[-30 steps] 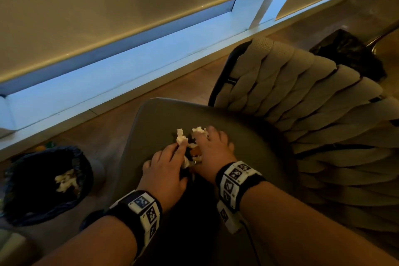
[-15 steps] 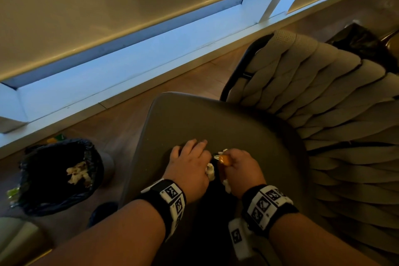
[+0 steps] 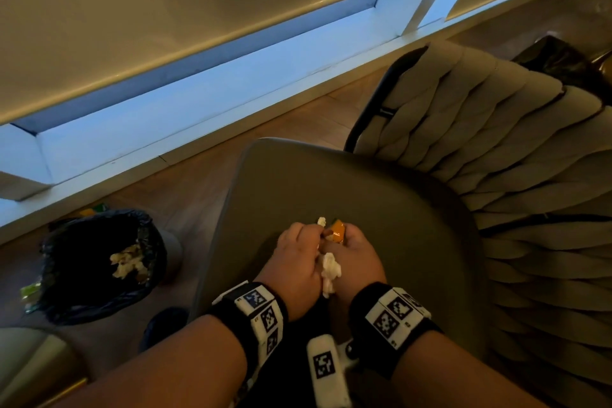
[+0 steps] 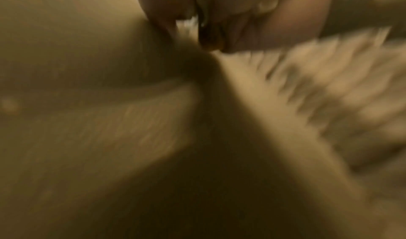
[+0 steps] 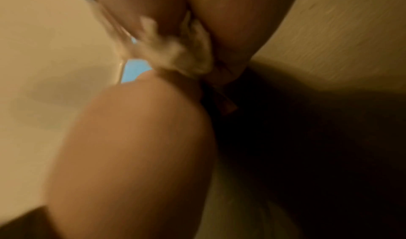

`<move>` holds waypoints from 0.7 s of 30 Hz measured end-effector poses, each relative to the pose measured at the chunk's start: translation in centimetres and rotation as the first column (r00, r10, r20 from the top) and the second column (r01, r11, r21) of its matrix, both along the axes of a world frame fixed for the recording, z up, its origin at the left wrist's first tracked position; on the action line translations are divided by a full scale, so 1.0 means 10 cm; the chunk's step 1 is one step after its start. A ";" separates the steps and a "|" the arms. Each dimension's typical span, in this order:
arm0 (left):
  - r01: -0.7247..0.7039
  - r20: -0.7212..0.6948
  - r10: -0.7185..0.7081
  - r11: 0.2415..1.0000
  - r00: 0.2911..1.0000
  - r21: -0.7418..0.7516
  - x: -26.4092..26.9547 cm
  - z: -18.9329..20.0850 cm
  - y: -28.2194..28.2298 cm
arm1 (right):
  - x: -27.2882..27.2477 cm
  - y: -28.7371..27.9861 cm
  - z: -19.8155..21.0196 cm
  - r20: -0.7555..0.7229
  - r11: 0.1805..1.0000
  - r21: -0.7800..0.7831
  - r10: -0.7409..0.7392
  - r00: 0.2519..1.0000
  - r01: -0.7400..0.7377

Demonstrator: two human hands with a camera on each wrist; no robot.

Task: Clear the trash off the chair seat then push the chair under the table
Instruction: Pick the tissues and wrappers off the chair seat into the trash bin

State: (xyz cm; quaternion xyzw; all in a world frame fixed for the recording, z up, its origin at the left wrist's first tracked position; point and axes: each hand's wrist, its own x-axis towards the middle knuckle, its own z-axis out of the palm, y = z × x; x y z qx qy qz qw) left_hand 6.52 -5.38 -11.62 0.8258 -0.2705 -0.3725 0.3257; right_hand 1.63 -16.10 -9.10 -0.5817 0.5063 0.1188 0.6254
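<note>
Both my hands are pressed together over the grey chair seat (image 3: pixel 331 182), with a wad of trash between them. My left hand (image 3: pixel 294 262) curls round white crumpled tissue (image 3: pixel 329 270), a bit of which sticks out at the fingertips. My right hand (image 3: pixel 354 258) curls round the same wad, and an orange wrapper (image 3: pixel 337 230) shows at its fingers. In the right wrist view the white tissue (image 5: pixel 180 51) sits squeezed between the two palms. The left wrist view is blurred; a dark orange scrap (image 4: pixel 209 34) shows between the fingers. The chair's woven backrest (image 3: pixel 480 129) stands to the right.
A small bin with a black bag (image 3: pixel 99 262) stands on the wooden floor left of the chair, some pale trash inside it. A low white window ledge (image 3: pixel 198 129) runs along the far side. A black bag (image 3: pixel 563 56) lies behind the backrest.
My hands swept the scattered tissue and wrapper together on the seat and drew back toward me; they now hold the gathered wad between them. The view shifted so the chair sits further right.
</note>
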 end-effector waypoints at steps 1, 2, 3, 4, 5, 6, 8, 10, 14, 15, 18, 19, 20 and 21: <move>-0.080 -0.065 0.076 0.995 0.995 -0.066 0.03 0.07 0.07 | 0.06 0.06 0.03 0.016 0.999 0.030 -0.014 1.000 0.013; -0.145 -0.125 0.130 0.982 0.984 -0.119 0.06 0.15 0.14 | 0.12 0.13 0.06 0.036 0.997 0.066 -0.034 0.999 0.032; -0.206 -0.181 0.176 0.965 0.968 -0.162 0.09 0.21 0.22 | 0.20 0.22 0.08 0.061 0.994 0.103 -0.051 0.997 0.045; -0.270 -0.230 0.222 0.942 0.947 -0.202 0.12 0.26 0.30 | 0.27 0.31 0.10 0.084 0.992 0.121 -0.050 0.995 0.039; -0.346 -0.287 0.274 0.907 0.918 -0.240 0.14 0.31 0.38 | 0.35 0.42 0.11 0.097 0.993 0.114 -0.031 0.995 0.020; -0.440 -0.349 0.341 0.860 0.873 -0.261 0.15 0.34 0.46 | 0.41 0.52 0.13 0.113 0.996 0.091 0.000 0.994 -0.010; -0.635 -0.452 0.492 0.732 0.744 -0.248 0.20 0.37 0.60 | 0.54 0.75 0.17 0.182 1.000 0.027 0.007 0.983 -0.012; -0.759 -0.490 0.609 0.623 0.624 -0.191 0.32 0.42 0.73 | 0.64 1.00 0.22 0.274 0.996 -0.076 0.057 0.960 -0.038; -0.924 -0.736 0.610 0.378 0.294 -0.056 0.68 0.51 0.99 | 0.78 1.45 0.39 0.320 0.996 -0.054 0.089 0.943 -0.076; -0.932 -0.763 0.595 0.362 0.252 -0.026 0.74 0.54 1.06 | 0.82 1.54 0.40 0.336 0.988 -0.111 0.136 0.932 -0.104; -0.929 -0.856 0.479 0.369 0.193 -0.003 0.78 0.55 1.21 | 0.90 1.65 0.41 0.380 0.906 -0.363 0.357 0.853 -0.217; -0.922 -0.864 0.447 0.385 0.231 -0.048 0.76 0.55 1.24 | 0.92 1.66 0.40 0.364 0.877 -0.421 0.398 0.842 -0.233; -0.946 -0.915 0.381 0.324 0.131 -0.001 0.76 0.54 1.25 | 0.94 1.66 0.41 0.344 0.852 -0.462 0.429 0.835 -0.247; -0.957 -0.934 0.342 0.289 0.107 -0.004 0.76 0.51 1.30 | 0.98 1.67 0.42 0.323 0.846 -0.473 0.428 0.845 -0.248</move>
